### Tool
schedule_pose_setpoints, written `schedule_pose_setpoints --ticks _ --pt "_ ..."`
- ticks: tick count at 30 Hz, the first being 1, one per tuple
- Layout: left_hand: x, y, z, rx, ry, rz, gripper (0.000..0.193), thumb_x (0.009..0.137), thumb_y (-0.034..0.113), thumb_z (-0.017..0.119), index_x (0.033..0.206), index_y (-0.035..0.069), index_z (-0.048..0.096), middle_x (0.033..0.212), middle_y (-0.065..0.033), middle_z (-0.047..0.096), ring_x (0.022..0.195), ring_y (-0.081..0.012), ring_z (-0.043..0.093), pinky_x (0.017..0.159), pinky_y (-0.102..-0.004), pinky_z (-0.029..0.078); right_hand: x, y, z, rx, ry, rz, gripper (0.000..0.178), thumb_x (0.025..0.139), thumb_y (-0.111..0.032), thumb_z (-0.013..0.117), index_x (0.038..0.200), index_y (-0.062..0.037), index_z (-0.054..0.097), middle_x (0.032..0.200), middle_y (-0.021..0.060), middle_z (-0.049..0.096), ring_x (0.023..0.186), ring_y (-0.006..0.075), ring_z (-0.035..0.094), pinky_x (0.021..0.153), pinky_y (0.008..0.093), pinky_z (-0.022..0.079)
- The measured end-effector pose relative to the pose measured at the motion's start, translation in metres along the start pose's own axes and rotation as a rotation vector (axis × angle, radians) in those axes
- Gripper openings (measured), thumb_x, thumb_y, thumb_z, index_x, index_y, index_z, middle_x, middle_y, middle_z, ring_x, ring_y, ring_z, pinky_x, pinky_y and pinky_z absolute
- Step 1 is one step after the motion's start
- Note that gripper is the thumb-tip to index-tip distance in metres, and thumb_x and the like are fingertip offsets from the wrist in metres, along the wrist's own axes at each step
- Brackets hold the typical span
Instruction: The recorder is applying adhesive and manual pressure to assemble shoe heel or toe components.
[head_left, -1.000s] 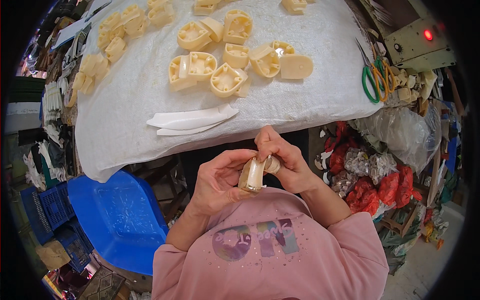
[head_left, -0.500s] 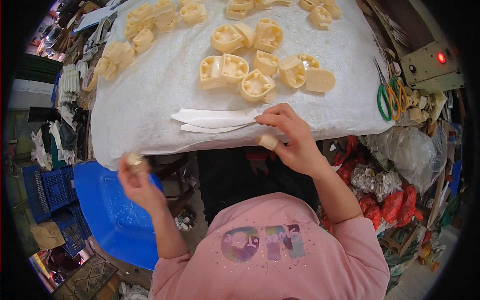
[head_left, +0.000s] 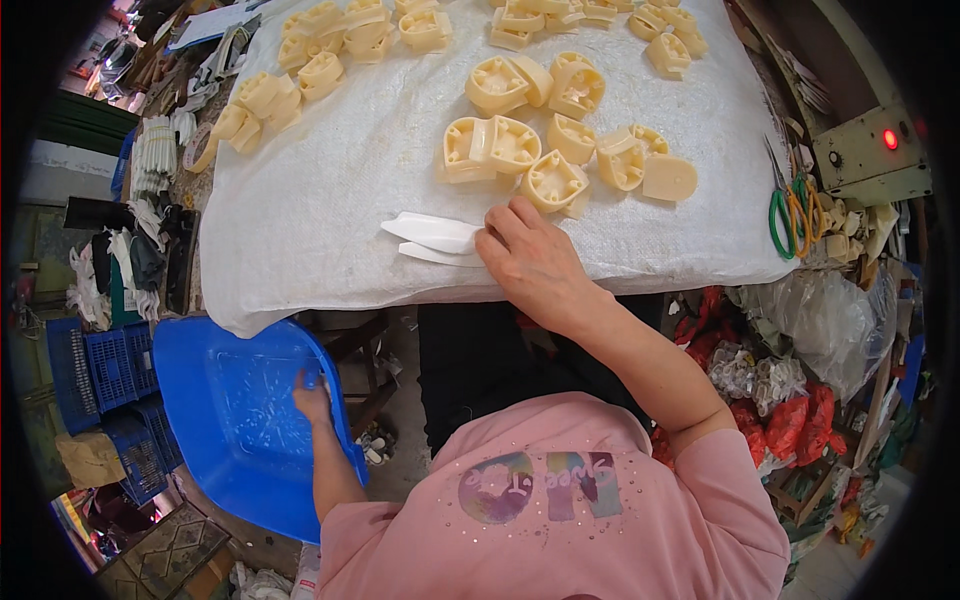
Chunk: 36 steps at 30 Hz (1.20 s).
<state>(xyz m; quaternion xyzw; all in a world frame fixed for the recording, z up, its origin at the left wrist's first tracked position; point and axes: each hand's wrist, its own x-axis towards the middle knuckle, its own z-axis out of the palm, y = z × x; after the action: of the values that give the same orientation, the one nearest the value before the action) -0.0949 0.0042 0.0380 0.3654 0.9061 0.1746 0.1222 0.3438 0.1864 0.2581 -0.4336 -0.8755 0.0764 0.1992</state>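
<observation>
My right hand (head_left: 532, 262) is at the front of the padded table, its fingers curled down over the right end of a white curved blade-like strip (head_left: 435, 232). A second, thinner white strip (head_left: 438, 256) lies just below it, partly covered by the hand. Whatever may be inside the palm is hidden. My left hand (head_left: 313, 397) is lowered into a blue plastic tub (head_left: 190, 400) beside the table, near the tub's right wall; its fingertips are too unclear to read. Beyond my right hand stands a cluster of cream plastic moulded pieces (head_left: 555, 182), hollow with small inner posts.
More cream pieces (head_left: 322, 74) are spread over the far side of the white woven cover (head_left: 330, 180). Green- and orange-handled scissors (head_left: 795, 215) lie at the right edge, near a metal control box (head_left: 868, 150) with a red light. Blue crates (head_left: 120, 362) stand at far left.
My left hand has gone from the table's front corner down into the blue tub; the small pale piece it held no longer shows. My right hand has closed over the white strips' end.
</observation>
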Motion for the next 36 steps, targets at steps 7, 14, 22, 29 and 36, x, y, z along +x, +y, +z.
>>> schedule_pose_setpoints --ticks 7,14,22,29,36 --pt "-0.044 0.219 -0.102 -0.44 0.6 0.503 0.019 0.085 0.003 0.051 0.101 -0.001 0.061 0.098 -0.011 0.061 0.088 -0.0212 0.056 0.079 -0.0312 0.044 -0.012 0.008 -0.011 0.071 0.546 -0.009 0.019 0.066 -0.003 0.059 0.085 -0.0037 0.057 0.092 0.0071 0.055 0.085 0.0245 0.05 0.068 0.0363 0.043" --pt "-0.164 0.367 -0.075 -1.1 -0.817 0.791 0.055 0.098 0.04 0.036 0.122 -0.009 0.046 0.093 -0.0143 0.06 0.072 -0.0171 0.056 0.061 -0.0268 0.046 -0.049 0.004 -0.06 0.029 0.304 -0.222 0.028 0.062 -0.007 0.063 0.089 -0.0066 0.056 0.098 0.0054 0.055 0.09 0.0264 0.051 0.081 0.0402 0.039" --pt "-0.176 0.411 -0.058 -1.446 -1.118 0.265 0.048 0.1 0.029 0.036 0.131 -0.006 0.038 0.09 -0.0117 0.058 0.06 -0.0125 0.05 0.046 -0.0225 0.038 -0.064 0.121 -0.083 -0.192 0.32 0.237 0.043 0.066 0.008 0.055 0.108 -0.0039 0.059 0.109 0.011 0.057 0.1 0.0307 0.05 0.086 0.0391 0.042" --pt "-0.176 0.406 -0.053 -1.434 -1.103 0.255 0.045 0.1 0.026 0.036 0.133 -0.004 0.036 0.09 -0.0121 0.057 0.062 -0.013 0.051 0.048 -0.0225 0.038 -0.093 0.12 -0.082 -0.262 0.341 0.354 0.033 0.067 0.006 0.056 0.099 -0.003 0.059 0.104 0.0102 0.059 0.095 0.0284 0.053 0.081 0.0352 0.047" --pt "-0.177 0.405 -0.055 -1.557 -1.217 0.224 0.045 0.099 0.026 0.036 0.134 -0.003 0.036 0.096 -0.0129 0.057 0.073 -0.0154 0.053 0.057 -0.0265 0.042 -0.114 0.127 -0.081 -0.174 0.462 0.463 0.035 0.065 0.008 0.06 0.099 0.0002 0.059 0.098 0.0113 0.059 0.093 0.0302 0.054 0.081 0.0361 0.046"
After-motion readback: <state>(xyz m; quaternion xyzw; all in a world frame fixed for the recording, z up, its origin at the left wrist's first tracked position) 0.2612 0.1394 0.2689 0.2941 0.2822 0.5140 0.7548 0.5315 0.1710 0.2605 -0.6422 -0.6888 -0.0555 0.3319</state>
